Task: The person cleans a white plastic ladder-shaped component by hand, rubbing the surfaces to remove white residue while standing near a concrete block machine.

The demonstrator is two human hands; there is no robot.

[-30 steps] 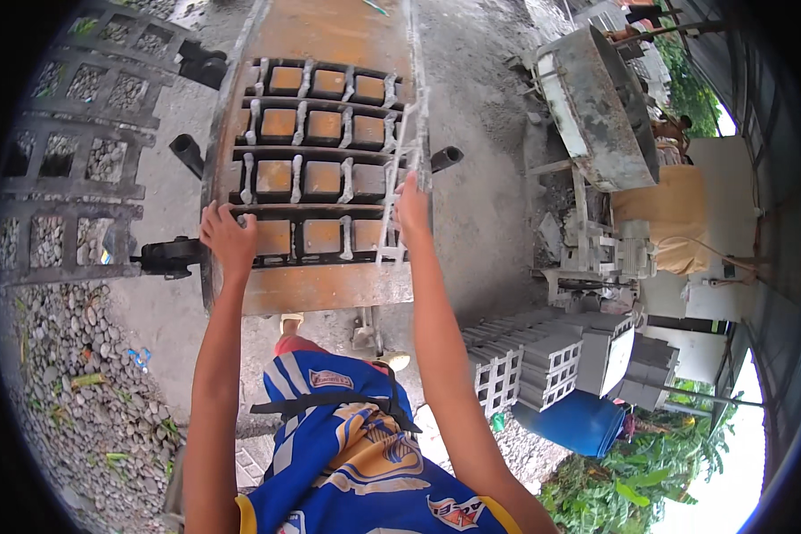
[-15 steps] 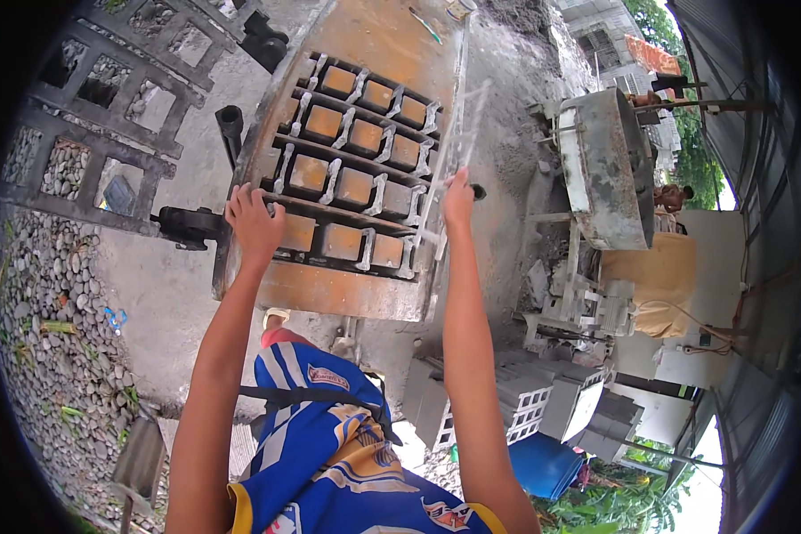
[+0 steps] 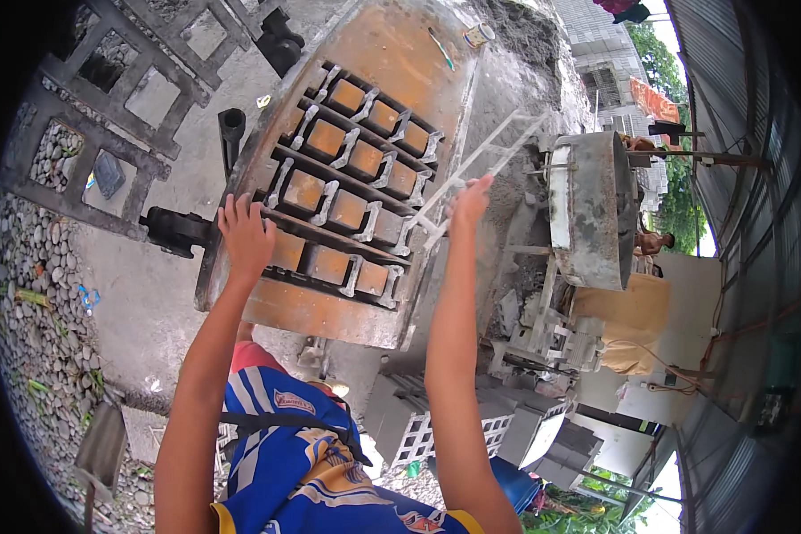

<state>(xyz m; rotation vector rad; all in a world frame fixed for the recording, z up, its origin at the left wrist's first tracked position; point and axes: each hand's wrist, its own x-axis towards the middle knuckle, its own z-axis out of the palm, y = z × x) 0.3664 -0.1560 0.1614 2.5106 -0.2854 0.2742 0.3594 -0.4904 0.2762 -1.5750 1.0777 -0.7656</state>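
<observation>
A rusty steel block mould (image 3: 329, 317) lies in front of me, with rows of orange-brown square cores (image 3: 348, 210) and pale metal clips between them. My left hand (image 3: 246, 235) is at the mould's near left side, fingers spread, holding nothing. Beyond the mould's right edge, my right hand (image 3: 468, 203) grips a pale, ladder-shaped frame (image 3: 507, 158). That frame is tilted, its far end pointing away to the right. Its near end is close to the clips on the mould's right side; whether it touches them I cannot tell.
Black pipe sockets (image 3: 176, 233) and a grey metal grid (image 3: 107, 142) flank the mould on the left, above pebbles. To the right are a drum mixer (image 3: 587, 214) and a person (image 3: 654, 242). Grey hollow blocks (image 3: 400, 423) stand nearer. A pen (image 3: 441, 50) lies on the plate.
My right hand has moved slightly right with the ladder-shaped frame, which now slants outward from the mould. My left hand's fingers have straightened and spread. The view has also turned a little.
</observation>
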